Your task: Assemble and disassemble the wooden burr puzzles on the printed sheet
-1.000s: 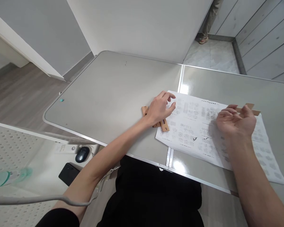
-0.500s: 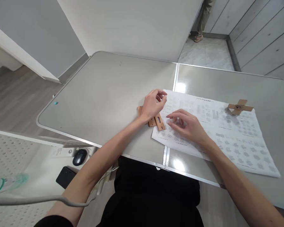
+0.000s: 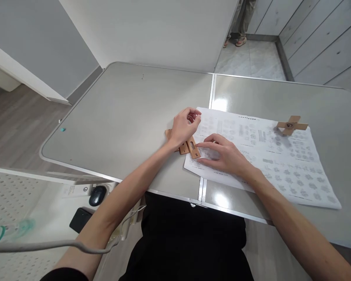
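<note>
Flat wooden puzzle pieces lie by the paper's left edge, partly under my left wrist. One wooden piece marked 2 (image 3: 195, 152) has a slot cut in it; beside it is a wooden piece marked 1 (image 3: 183, 148). My left hand (image 3: 185, 125) hovers over them with loosely curled fingers, a small gap between thumb and index, and nothing visible in it. Thumb and index of my right hand (image 3: 222, 154) are spread, the fingertips at the right edge of the piece marked 2; whether they touch it I cannot tell. A cross-shaped wooden assembly (image 3: 291, 125) stands on the paper's far right.
A printed instruction sheet (image 3: 280, 164) covers part of the grey folding table (image 3: 128, 113). To the lower left, a black mouse (image 3: 97, 195) and a phone (image 3: 80, 219) lie on a white surface, with a cable in front. A person's legs (image 3: 245, 19) show beyond the table.
My right hand has moved left to the piece marked 2, its thumb and fingers spreading. My left hand stays over the pieces. The whole view has shifted slightly.
</note>
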The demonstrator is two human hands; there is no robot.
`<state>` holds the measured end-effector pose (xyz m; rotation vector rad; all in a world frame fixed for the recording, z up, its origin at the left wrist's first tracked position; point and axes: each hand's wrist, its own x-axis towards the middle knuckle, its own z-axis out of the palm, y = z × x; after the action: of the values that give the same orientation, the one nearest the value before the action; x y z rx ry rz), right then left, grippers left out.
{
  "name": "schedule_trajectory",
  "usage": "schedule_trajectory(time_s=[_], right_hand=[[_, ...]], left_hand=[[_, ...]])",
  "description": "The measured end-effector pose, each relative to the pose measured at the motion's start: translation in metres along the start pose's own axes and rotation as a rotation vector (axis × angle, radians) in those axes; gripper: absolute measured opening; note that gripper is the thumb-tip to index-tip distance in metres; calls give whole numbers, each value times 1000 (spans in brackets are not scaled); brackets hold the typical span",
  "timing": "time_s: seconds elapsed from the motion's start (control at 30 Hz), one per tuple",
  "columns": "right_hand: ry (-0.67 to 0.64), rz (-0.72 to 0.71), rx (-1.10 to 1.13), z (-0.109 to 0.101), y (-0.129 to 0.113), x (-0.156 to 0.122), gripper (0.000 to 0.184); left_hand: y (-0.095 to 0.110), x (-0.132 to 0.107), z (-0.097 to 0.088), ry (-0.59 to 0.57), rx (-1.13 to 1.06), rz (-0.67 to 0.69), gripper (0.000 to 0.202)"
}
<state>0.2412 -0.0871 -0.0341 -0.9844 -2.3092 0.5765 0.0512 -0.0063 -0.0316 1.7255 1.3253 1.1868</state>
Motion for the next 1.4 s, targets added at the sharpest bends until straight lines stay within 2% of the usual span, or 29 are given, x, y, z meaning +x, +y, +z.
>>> schedule_trajectory(time_s=[0.43, 0.67, 0.97, 1.2, 1.4], right_hand=[[10, -8, -28, 2, -1, 1, 23], [-8, -26, -57, 5, -2, 1, 32], [-17, -12, -54, 4, -6, 2, 24], [54, 21, -53, 4, -6, 2, 22], [32, 25, -52, 4, -5, 3, 27]], left_hand=[[-3, 3, -2, 39, -50, 17, 8], [-11, 10, -5, 85, -60, 22, 9], [-8, 9, -5, 84, -72, -8, 9], [-8, 9, -5, 84, -241, -96, 7], [-5, 10, -8, 61, -376, -91, 7]])
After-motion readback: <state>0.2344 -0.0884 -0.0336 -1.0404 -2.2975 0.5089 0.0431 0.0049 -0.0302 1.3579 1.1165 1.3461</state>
